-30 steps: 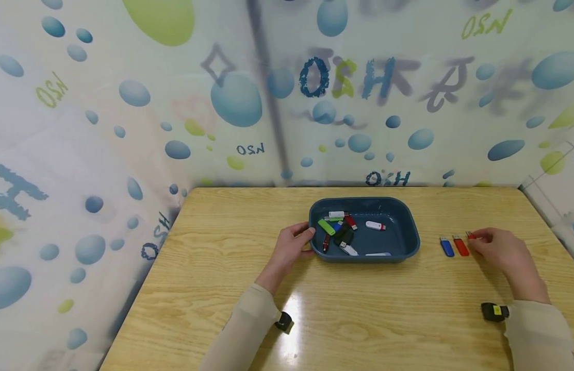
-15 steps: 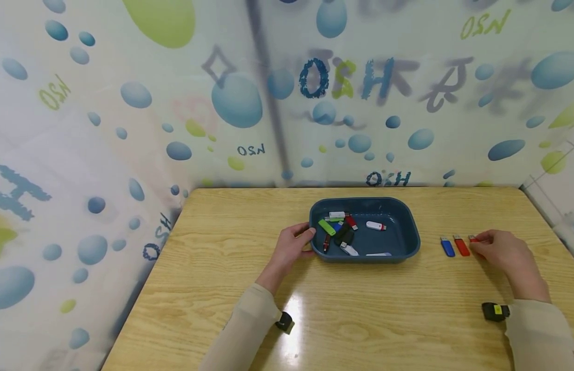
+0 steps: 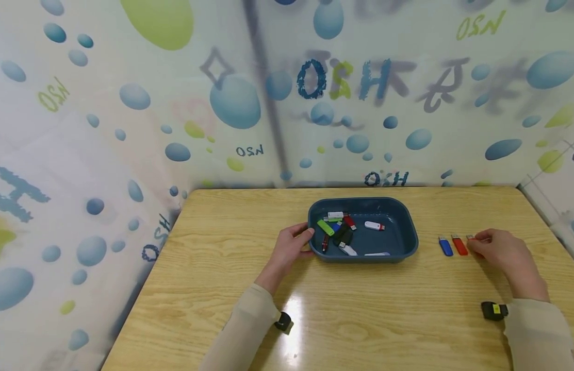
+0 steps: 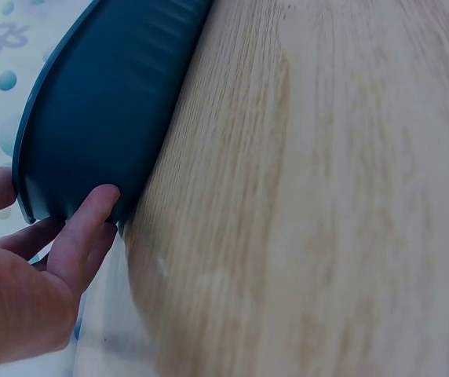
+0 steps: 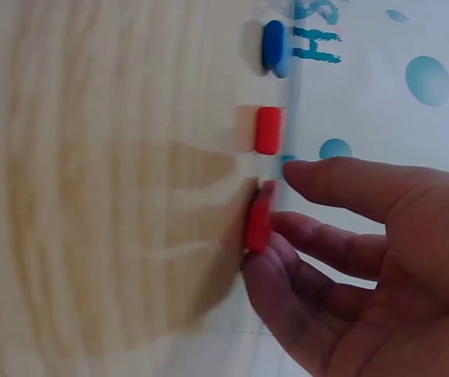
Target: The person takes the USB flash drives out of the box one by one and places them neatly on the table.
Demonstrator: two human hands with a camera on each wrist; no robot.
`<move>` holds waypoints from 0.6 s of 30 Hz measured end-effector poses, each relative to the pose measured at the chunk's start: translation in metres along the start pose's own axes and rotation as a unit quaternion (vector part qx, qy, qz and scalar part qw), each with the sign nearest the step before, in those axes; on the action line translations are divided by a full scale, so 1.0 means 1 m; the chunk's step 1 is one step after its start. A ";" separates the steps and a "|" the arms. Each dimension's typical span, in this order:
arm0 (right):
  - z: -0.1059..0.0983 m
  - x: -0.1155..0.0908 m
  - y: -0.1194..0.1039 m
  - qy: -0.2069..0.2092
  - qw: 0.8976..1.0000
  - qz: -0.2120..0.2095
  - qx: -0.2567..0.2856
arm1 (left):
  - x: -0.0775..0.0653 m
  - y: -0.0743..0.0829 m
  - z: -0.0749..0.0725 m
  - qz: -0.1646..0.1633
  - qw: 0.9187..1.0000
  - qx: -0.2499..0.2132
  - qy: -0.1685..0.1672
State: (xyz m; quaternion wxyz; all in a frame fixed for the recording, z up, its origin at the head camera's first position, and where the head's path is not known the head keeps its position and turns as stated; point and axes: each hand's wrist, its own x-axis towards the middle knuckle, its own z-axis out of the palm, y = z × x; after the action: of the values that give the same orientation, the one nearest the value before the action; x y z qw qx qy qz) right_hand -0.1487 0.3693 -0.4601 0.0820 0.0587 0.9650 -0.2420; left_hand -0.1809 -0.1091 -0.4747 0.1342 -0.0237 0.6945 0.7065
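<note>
My left hand [image 3: 292,246] grips the left end of a dark blue plastic tray [image 3: 409,247]. In the left wrist view its fingers [image 4: 83,236] press against the tray's outer wall. Several USB flash drives lie inside, among them a green one [image 3: 325,228] and a white one [image 3: 374,225]. To the right of the tray, my right hand [image 3: 502,250] holds a red flash drive [image 5: 261,220] at the table top, a fingertip against its side and the thumb close by. Left of it lie another red flash drive [image 3: 460,245] and a blue flash drive [image 3: 445,246], in a row.
The wooden table [image 3: 361,309] ends at its back edge against a wall covering [image 3: 268,103] with printed drops and letters. Black wrist cameras, such as the right one [image 3: 493,310], sit at both cuffs.
My right hand and its red flash drive have shifted very slightly toward me and rightward. The left hand, tray and other flash drives stay where they were.
</note>
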 end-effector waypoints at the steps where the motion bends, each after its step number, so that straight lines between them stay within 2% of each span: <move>1: -0.001 -0.001 -0.001 0.000 1.000 0.002 0.001 | 0.000 0.000 0.000 0.001 1.000 -0.001 -0.001; 7: -0.006 -0.009 -0.021 0.037 0.999 -0.001 0.007 | 0.001 -0.001 -0.002 0.004 1.000 -0.001 -0.007; 12: -0.009 -0.018 -0.051 0.069 0.997 -0.047 0.006 | 0.002 -0.001 -0.001 0.001 1.000 -0.001 -0.003; 18: 0.002 -0.026 -0.094 0.102 0.988 -0.111 0.020 | 0.002 -0.002 -0.001 -0.004 1.000 -0.005 0.003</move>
State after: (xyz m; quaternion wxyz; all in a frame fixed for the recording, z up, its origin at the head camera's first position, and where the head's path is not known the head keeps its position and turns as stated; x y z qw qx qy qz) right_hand -0.1373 0.2842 -0.4143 -0.0455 -0.0226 0.9638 -0.2618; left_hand -0.1829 -0.1093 -0.4771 0.1352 -0.0294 0.6908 0.7097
